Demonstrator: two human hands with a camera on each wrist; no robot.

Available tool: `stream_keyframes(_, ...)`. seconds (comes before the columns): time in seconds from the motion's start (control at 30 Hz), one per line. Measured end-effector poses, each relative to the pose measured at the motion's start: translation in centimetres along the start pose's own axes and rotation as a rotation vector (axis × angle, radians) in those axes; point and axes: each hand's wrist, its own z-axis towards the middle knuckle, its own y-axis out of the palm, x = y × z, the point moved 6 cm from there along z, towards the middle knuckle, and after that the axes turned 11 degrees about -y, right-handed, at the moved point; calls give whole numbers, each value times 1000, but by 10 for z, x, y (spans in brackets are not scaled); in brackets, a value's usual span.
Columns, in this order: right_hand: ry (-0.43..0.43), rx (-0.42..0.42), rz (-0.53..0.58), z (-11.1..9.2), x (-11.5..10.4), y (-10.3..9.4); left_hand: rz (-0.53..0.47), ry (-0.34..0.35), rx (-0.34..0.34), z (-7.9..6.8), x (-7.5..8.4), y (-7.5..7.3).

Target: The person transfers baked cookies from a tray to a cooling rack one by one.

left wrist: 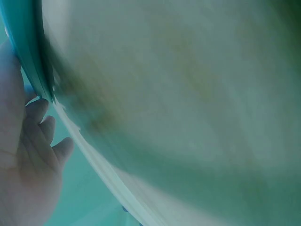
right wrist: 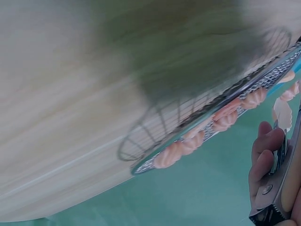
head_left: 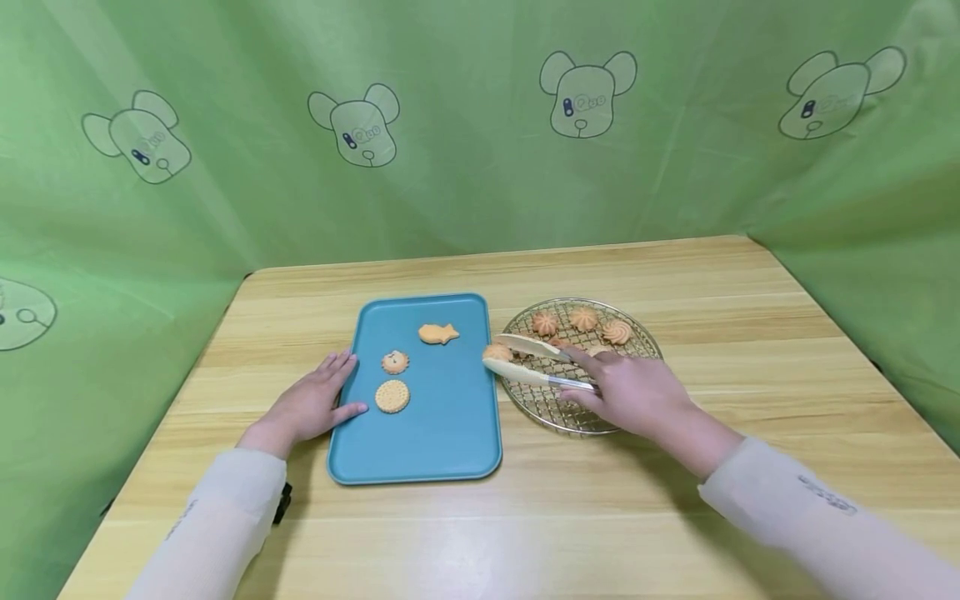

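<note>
My right hand (head_left: 637, 392) grips metal tongs (right wrist: 275, 188) with pale tips, reaching left over the round wire rack (head_left: 543, 417). Between the tong tips is a ridged golden cookie (head_left: 498, 352), by the right rim of the blue tray (head_left: 442, 442). My left hand (head_left: 309, 402) rests at the tray's left edge, fingers fairly straight, thumb over the rim. On the tray lie a fish-shaped cookie (head_left: 437, 334), a small scalloped cookie (head_left: 395, 362) and a round dotted cookie (head_left: 392, 397). Several swirled cookies, one a spiral (head_left: 617, 332), sit on the rack, some partly hidden by the right hand and tongs.
The wooden table (head_left: 480, 542) carries the tray and rack side by side. Green curtains (head_left: 465, 200) with mouse-head drawings hang behind and at both sides. In the right wrist view the rack (right wrist: 141, 167) stands raised over the tabletop.
</note>
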Motion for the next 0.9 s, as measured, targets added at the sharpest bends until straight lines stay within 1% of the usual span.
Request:
stream_keyframes(0.2, 12, -9, -4, -10, 8, 0, -7, -3, -5, -1, 0, -1)
stream_keyframes(0.47, 28, -45, 4, -23, 14, 0, 3, -5, -9, -1, -1, 1)
stream_keyframes(0.7, 45, -50, 26, -31, 16, 1, 0, -5, -8, 0, -1, 1)
stream_keyframes(0.9, 37, -41, 33, -35, 17, 2, 1, -4, -8, 1, -1, 1)
